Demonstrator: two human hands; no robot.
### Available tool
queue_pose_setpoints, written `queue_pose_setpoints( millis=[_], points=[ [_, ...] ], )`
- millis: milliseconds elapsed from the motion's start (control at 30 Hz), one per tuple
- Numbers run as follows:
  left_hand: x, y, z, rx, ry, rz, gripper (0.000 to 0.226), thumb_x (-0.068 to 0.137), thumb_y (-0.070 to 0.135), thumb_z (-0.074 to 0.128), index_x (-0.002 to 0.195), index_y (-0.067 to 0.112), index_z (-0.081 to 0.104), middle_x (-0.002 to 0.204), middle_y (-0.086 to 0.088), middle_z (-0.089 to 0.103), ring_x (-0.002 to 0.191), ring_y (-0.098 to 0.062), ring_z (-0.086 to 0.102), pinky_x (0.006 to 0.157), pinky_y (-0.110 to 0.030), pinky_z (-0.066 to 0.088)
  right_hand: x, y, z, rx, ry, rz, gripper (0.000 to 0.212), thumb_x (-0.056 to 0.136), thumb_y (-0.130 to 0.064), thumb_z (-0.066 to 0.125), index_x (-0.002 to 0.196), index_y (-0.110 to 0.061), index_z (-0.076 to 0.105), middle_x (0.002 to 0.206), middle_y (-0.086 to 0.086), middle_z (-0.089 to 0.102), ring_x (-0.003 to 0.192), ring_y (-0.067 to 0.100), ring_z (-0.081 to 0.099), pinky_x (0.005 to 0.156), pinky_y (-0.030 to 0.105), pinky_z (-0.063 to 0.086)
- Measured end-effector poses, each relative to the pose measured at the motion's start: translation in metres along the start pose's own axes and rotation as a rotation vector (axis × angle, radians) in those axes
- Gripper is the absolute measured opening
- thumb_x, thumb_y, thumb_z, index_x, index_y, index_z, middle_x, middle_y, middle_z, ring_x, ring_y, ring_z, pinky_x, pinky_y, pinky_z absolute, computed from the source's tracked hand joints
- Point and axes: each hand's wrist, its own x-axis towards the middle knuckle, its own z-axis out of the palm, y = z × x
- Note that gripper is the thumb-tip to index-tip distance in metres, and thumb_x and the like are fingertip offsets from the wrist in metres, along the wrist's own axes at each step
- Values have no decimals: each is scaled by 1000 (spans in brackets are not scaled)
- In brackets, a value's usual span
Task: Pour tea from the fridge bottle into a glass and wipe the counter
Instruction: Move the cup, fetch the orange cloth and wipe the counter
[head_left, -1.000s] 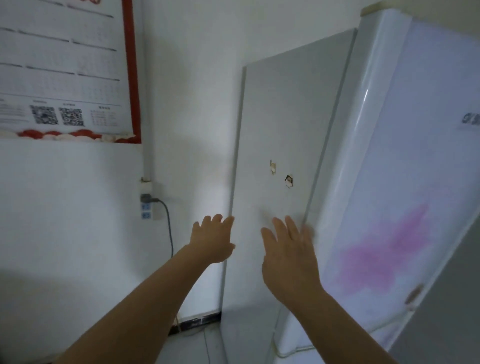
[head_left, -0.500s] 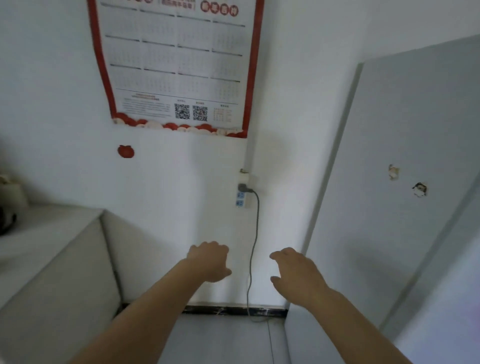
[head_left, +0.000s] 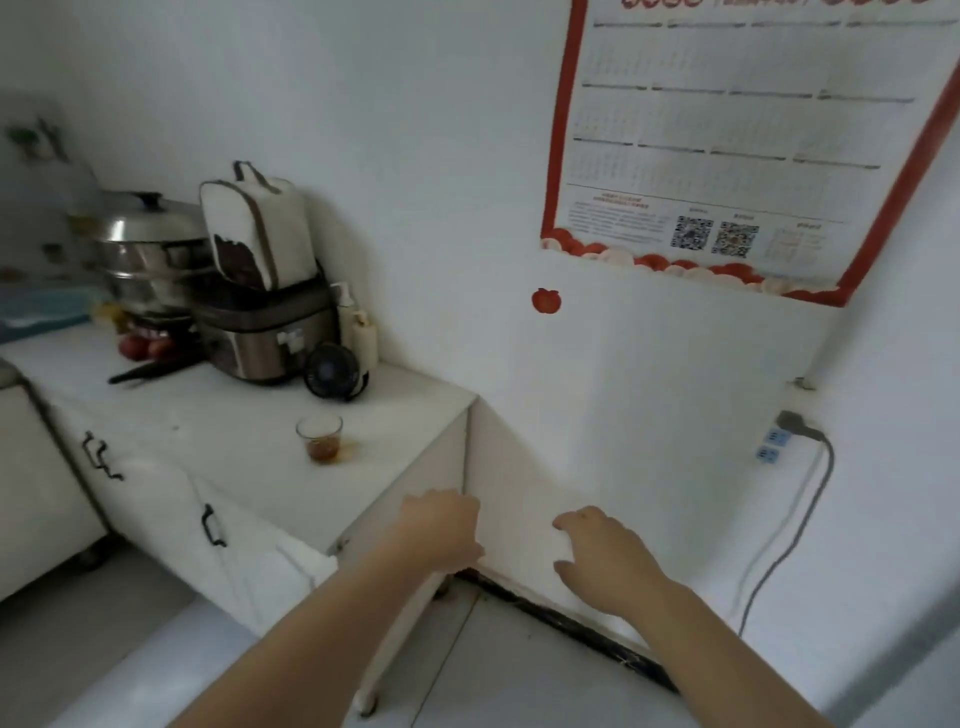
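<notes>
The glass (head_left: 319, 439) stands on the counter (head_left: 223, 415), part full of brown tea (a wet patch beside it, perhaps). Light, breakable, likely slick: grip round its side. Left hand (head_left: 441, 525) and right hand (head_left: 608, 561) hover apart, loosely curled, empty.

- White wall (head_left: 415, 156) is filling the top of the view, soft even light falling on it.
- Red-bordered calendar (head_left: 727, 130) is hanging at 1 o'clock, a red apple sticker (head_left: 546, 301) sitting just below its corner.
- Wall socket (head_left: 771, 444) is showing at 3 o'clock, its grey cable (head_left: 768, 564) trailing down.
- White counter (head_left: 218, 421) is running off toward 9 o'clock, black handles (head_left: 210, 525) showing on its doors.
- Pale floor (head_left: 519, 665) is lying at 6 o'clock, a dark skirting strip (head_left: 576, 626) edging the wall.
</notes>
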Motion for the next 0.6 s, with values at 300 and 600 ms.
queue_pose_setpoints(
  millis=[300, 600],
  points=[
    [16, -107, 11, -81, -15, -249, 53, 92, 40, 47, 138, 16, 37, 135, -9, 46, 124, -30, 45, 103, -43, 35, 105, -85, 18, -33, -118, -216, 41, 92, -26, 44, 131, -13, 43, 134, 11, 43, 117, 29, 46, 98, 35, 39],
    [91, -178, 7, -209, -16, -456, 57, 92, 42, 47, 141, 17, 31, 142, -9, 40, 130, -29, 41, 105, -43, 34, 238, -124, 16, -97, -214, -403, 44, 93, -28, 45, 134, -13, 37, 138, 10, 38, 125, 28, 41, 104, 39, 36]
  ],
)
